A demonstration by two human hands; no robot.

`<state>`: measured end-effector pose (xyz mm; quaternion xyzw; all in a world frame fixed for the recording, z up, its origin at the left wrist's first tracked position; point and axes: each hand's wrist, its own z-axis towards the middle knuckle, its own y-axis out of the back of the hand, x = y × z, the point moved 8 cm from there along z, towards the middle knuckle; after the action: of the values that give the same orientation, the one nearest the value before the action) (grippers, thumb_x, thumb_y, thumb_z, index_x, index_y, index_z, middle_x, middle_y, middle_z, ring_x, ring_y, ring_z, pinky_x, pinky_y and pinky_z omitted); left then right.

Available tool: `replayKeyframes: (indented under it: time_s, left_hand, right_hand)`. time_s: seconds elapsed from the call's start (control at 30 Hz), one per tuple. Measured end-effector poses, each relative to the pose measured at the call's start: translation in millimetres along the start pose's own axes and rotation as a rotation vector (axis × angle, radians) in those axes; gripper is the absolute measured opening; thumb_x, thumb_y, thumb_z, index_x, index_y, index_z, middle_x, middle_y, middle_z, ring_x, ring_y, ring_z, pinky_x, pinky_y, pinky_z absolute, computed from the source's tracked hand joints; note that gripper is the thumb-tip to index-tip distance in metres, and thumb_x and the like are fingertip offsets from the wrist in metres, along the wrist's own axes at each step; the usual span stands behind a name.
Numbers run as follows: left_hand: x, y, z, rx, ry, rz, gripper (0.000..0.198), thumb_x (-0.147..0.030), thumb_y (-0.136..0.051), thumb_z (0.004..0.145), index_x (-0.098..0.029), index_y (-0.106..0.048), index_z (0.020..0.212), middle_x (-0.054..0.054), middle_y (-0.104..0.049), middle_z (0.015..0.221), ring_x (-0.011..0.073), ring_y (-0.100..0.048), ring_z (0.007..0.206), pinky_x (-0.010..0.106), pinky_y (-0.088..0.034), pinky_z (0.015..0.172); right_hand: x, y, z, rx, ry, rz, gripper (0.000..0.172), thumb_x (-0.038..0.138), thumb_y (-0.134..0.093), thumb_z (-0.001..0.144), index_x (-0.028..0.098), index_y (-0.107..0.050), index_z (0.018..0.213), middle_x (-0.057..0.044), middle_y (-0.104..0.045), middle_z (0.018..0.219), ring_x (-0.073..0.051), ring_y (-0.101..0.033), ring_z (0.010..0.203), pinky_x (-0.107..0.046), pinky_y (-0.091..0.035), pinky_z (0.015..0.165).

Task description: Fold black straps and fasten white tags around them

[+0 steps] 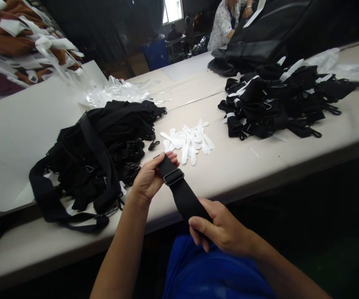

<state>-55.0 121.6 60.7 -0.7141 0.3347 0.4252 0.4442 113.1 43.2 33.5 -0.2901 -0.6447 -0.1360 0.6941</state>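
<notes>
A wide black webbing strap [182, 195] with a metal slide buckle [173, 176] runs between my two hands at the table's near edge. My left hand [150, 178] is closed on the strap's upper end, just above the buckle. Lower down, my right hand [221, 228] is wrapped round the strap over my lap. A heap of loose black straps [98, 149] lies to the left of my left hand. Small white plastic pieces [191, 141] are scattered just beyond the strap's end.
A second pile of folded black straps with white bands [279, 104] sits on the right of the pale table [260, 162]. Clear plastic bags [113, 93] lie behind the left heap. Brown garments [17, 37] are stacked far left. Another person [224, 23] works by black fabric [266, 37].
</notes>
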Motion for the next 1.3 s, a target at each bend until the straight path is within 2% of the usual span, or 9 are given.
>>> replayKeyframes:
  time_s: [0.1, 0.2, 0.3, 0.4, 0.6, 0.73, 0.87, 1.17, 1.3]
  left_hand:
    - [10.7, 16.6, -10.0, 0.099, 0.076, 0.300, 0.027, -0.027, -0.078, 0.077, -0.008, -0.068, 0.061, 0.006, -0.061, 0.051, 0.0151, -0.056, 0.045, 0.023, -0.046, 0.043]
    - [-3.4, 17.7, -28.5, 0.088, -0.191, 0.522, 0.021, -0.034, -0.080, 0.076, -0.015, -0.072, 0.073, 0.004, -0.068, 0.068, 0.0189, -0.065, 0.071, 0.027, -0.053, 0.071]
    - [6.4, -26.8, -68.6, 0.494, -0.362, 0.590, 0.058, -0.059, -0.072, 0.076, -0.023, -0.066, 0.121, 0.010, -0.066, 0.123, 0.0296, -0.055, 0.121, 0.040, -0.038, 0.109]
    - [47.0, -59.6, -105.4, 0.873, -0.118, 0.429, 0.093, -0.064, -0.079, 0.063, -0.025, -0.047, 0.141, 0.012, -0.065, 0.125, 0.0318, -0.062, 0.112, 0.043, -0.046, 0.101]
    - [68.3, -42.6, -82.2, 0.442, -0.422, 0.536, 0.028, -0.033, -0.056, 0.094, -0.022, -0.063, 0.119, 0.008, -0.069, 0.111, 0.0238, -0.065, 0.099, 0.035, -0.049, 0.090]
    - [72.8, -16.2, -71.5, 0.149, -0.584, 0.540, 0.016, -0.025, -0.056, 0.094, -0.023, -0.064, 0.107, 0.003, -0.067, 0.099, 0.0199, -0.064, 0.089, 0.031, -0.051, 0.080]
    - [70.6, -4.6, -76.4, 0.037, -0.737, 0.543, 0.020, -0.019, -0.053, 0.093, -0.024, -0.063, 0.110, 0.005, -0.062, 0.105, 0.0219, -0.060, 0.098, 0.036, -0.049, 0.088]
    - [67.3, -19.6, -80.8, 0.131, -0.905, 0.605, 0.037, -0.012, -0.052, 0.093, -0.030, -0.065, 0.122, 0.009, -0.063, 0.118, 0.0247, -0.059, 0.110, 0.041, -0.049, 0.094]
    - [74.9, -28.0, -69.8, 0.261, -0.512, 0.401, 0.043, -0.026, -0.054, 0.096, -0.031, -0.050, 0.138, 0.008, -0.062, 0.125, 0.0245, -0.057, 0.118, 0.040, -0.047, 0.101]
  right_hand:
    - [28.8, 6.8, -25.9, 0.045, -0.061, -0.185, 0.027, 0.042, -0.064, 0.089, 0.018, -0.054, 0.080, 0.001, -0.061, 0.065, -0.009, -0.055, 0.048, -0.018, -0.041, 0.045]
    - [43.1, 14.1, -35.9, 0.022, -0.098, -0.430, 0.032, 0.042, -0.071, 0.084, 0.018, -0.055, 0.070, 0.002, -0.058, 0.060, -0.010, -0.055, 0.054, -0.019, -0.044, 0.052]
    - [40.2, 20.8, -30.8, -0.058, -0.127, -0.437, 0.034, 0.047, -0.075, 0.077, 0.017, -0.060, 0.069, 0.001, -0.058, 0.061, -0.012, -0.056, 0.055, -0.020, -0.045, 0.050]
    - [27.2, 26.6, -19.9, -0.120, -0.159, -0.152, 0.033, 0.046, -0.077, 0.076, 0.017, -0.068, 0.088, 0.001, -0.060, 0.062, -0.009, -0.051, 0.044, -0.018, -0.041, 0.039]
    - [16.9, 45.5, 2.5, -0.267, -0.079, 0.229, 0.028, 0.038, -0.076, 0.080, 0.013, -0.064, 0.084, 0.003, -0.059, 0.060, -0.004, -0.047, 0.041, -0.013, -0.034, 0.040]
    - [12.2, 38.5, 11.7, -0.163, -0.059, 0.492, 0.035, 0.025, -0.080, 0.074, 0.014, -0.068, 0.106, -0.005, -0.069, 0.087, -0.013, -0.066, 0.074, -0.022, -0.053, 0.072]
    - [6.2, 34.0, 13.9, -0.102, -0.063, 0.593, 0.051, 0.018, -0.077, 0.075, 0.017, -0.064, 0.124, -0.005, -0.071, 0.091, -0.014, -0.068, 0.074, -0.023, -0.055, 0.073]
    - [24.2, 41.5, 13.5, -0.252, 0.046, 0.759, 0.047, 0.020, -0.081, 0.073, 0.028, -0.068, 0.117, 0.003, -0.068, 0.081, -0.006, -0.065, 0.062, -0.013, -0.056, 0.060]
    - [20.9, 50.1, 12.4, -0.355, 0.089, 0.697, 0.042, 0.023, -0.082, 0.072, 0.026, -0.070, 0.112, 0.002, -0.069, 0.081, -0.008, -0.066, 0.063, -0.014, -0.057, 0.059]
